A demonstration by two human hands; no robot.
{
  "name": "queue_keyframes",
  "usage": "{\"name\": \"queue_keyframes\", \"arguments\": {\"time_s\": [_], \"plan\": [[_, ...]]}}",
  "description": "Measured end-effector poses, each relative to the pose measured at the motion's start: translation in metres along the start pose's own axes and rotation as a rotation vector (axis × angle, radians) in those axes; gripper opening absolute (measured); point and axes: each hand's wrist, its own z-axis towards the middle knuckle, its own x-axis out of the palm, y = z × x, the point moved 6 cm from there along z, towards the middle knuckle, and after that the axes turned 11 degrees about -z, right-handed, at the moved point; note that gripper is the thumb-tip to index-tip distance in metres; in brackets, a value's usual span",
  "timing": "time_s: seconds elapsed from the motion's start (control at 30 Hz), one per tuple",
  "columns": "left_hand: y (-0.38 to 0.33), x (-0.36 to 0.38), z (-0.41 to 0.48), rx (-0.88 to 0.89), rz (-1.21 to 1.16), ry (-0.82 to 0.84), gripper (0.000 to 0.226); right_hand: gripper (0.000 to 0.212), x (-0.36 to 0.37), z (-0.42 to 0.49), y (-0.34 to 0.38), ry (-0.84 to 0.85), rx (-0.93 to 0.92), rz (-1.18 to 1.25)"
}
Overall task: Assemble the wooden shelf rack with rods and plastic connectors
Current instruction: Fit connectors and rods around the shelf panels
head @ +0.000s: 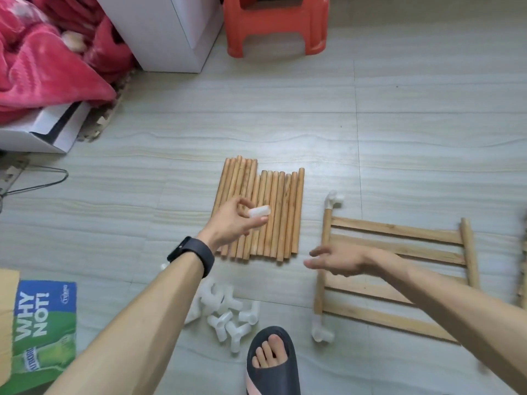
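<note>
Pale tiled floor (285, 124), red stool (276, 27) at top centre, red blanket (42, 61) upper left.
The left hand (229, 223) pinches a white plastic connector (259, 211) over the row of wooden rods (288, 218) at centre; the right hand (339, 258), fingers straight and holding nothing, hovers at the shelf panel (399, 230) right of centre; spare connectors (225, 315) lie bottom centre.

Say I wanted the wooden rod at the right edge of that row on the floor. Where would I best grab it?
Probably its middle, coming from above and the right. The rod lies flat, its left side against its neighbour, while its right side faces bare floor, leaving room for fingers there.
</note>
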Motion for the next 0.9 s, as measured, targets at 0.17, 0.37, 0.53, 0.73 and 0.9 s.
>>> {"name": "queue_keyframes", "arguments": {"time_s": [0.17, 0.37, 0.53, 0.73, 0.9], "plan": [[-0.096, 0.090, 0.013, 0.274, -0.098, 0.059, 0.046, 0.068, -0.074, -0.045, -0.026, -0.234, -0.168, 0.875], [-0.138, 0.199, 0.033, 0.298, -0.195, 0.126, 0.037, 0.031, -0.093, -0.065, -0.110, -0.547, -0.112, 1.178], [-0.116, 0.250, 0.041, 0.259, -0.281, 0.113, 0.005, 0.033, -0.071, -0.060, -0.166, -0.615, -0.022, 1.326], [-0.087, 0.269, 0.052, 0.023, -0.508, 0.132, 0.015, 0.021, -0.065, -0.043, -0.179, -0.711, -0.012, 1.231], [-0.085, 0.272, 0.065, -0.045, -0.530, 0.147, 0.012, 0.020, -0.068, -0.034, -0.183, -0.747, 0.032, 1.322]]}}
